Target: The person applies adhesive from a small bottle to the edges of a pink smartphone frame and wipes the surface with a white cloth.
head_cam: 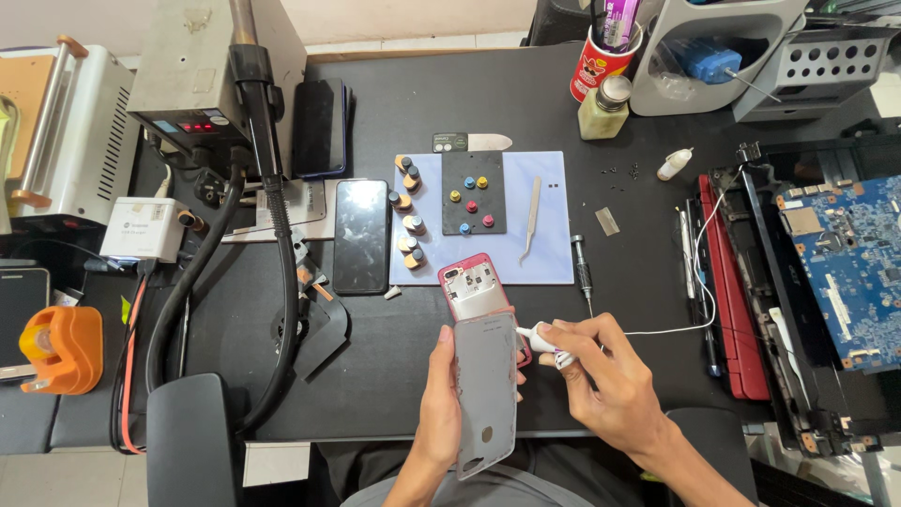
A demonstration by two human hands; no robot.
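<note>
Black counter (526, 103) fills my view, crowded with repair gear. At six o'clock my left hand (439, 404) is wrapped around the edge of a grey phone back cover (488, 390), held upright with its inner face toward me. Just above it, at about twelve o'clock from the cover, lies the red phone body (472, 284), its top end resting on the pale blue work mat (544, 221). My right hand (605, 376), at four o'clock, has its fingers pinched shut on a small white glue bottle (544, 340), whose tip touches the cover's right edge. On the mat I see a black screw tray (473, 192) and tweezers (532, 218). A dark phone (361, 235) lies at ten o'clock, and an open laptop board (845, 263) at three o'clock.
</note>
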